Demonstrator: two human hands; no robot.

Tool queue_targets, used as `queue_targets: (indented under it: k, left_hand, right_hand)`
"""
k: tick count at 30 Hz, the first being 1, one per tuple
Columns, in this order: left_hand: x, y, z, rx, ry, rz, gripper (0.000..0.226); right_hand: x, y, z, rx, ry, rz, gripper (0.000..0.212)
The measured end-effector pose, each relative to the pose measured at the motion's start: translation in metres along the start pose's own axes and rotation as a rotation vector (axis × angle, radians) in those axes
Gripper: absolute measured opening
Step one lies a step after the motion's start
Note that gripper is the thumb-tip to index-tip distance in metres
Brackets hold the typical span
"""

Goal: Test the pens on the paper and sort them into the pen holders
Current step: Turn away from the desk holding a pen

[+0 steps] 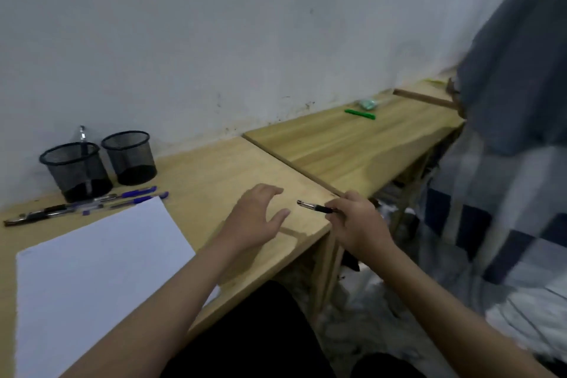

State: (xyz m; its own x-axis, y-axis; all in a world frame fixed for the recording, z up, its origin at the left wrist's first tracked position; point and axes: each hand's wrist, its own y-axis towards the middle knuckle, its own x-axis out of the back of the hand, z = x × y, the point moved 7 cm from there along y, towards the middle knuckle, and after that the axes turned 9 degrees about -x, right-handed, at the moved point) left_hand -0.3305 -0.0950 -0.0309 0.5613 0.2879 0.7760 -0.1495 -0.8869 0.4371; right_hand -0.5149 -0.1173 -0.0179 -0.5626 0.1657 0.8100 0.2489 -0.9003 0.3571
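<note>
Right hand (356, 219) grips one black pen (317, 209) by its rear end; the metal tip points left, and the pen is held just above the right corner of the near desk (214, 175). Left hand (256, 218) hovers over the same desk, just left of the pen tip, fingers spread wide and holding nothing.

Paper: one white sheet (92, 270) lies at the near left of the desk, its right edge under the left forearm.

Loose pens: a row (86, 207) lies between the sheet's far edge and the holders. At least two blue pens and one black pen are distinguishable; the exact count cannot be told because of blur.

Pen holders: two black mesh cups stand at the far left against the wall. The left holder (76, 172) contains one pen standing upright. The right holder (130, 158) shows no contents.

Open room: bare desk surface lies between the holders and the hands. A second desk (352, 144) abuts the right side, carrying one green marker (360, 114) and a blurred teal object (366, 104) at its far edge. Grey cloth (515, 132) hangs at the right.
</note>
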Motion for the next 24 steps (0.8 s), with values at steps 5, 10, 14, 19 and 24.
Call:
queue_targets:
  k: [5,10,14,19,24]
  left_hand:
    - [-0.059,0.029,-0.03,-0.107,0.023,0.152,0.044]
    - [-0.083,0.046,-0.044,-0.195,0.057,0.211,0.04]
    - [-0.095,0.05,-0.032,-0.162,0.01,0.267,0.035]
    - [-0.096,0.053,-0.029,-0.118,0.015,0.253,0.033]
    - [-0.098,0.055,-0.027,-0.101,0.012,0.276,0.035]
  right_hand:
    - [0.016,-0.042,-0.083,-0.193,-0.156,0.008,0.013]
    - [0.023,-0.08,-0.136,-0.359,-0.231,0.034,0.012]
    - [0.021,-0.099,-0.163,-0.451,-0.273,0.061,0.015]
    - [0.018,-0.111,-0.184,-0.583,-0.355,0.122,0.021]
    - [0.017,-0.113,-0.188,-0.606,-0.347,0.128,0.013]
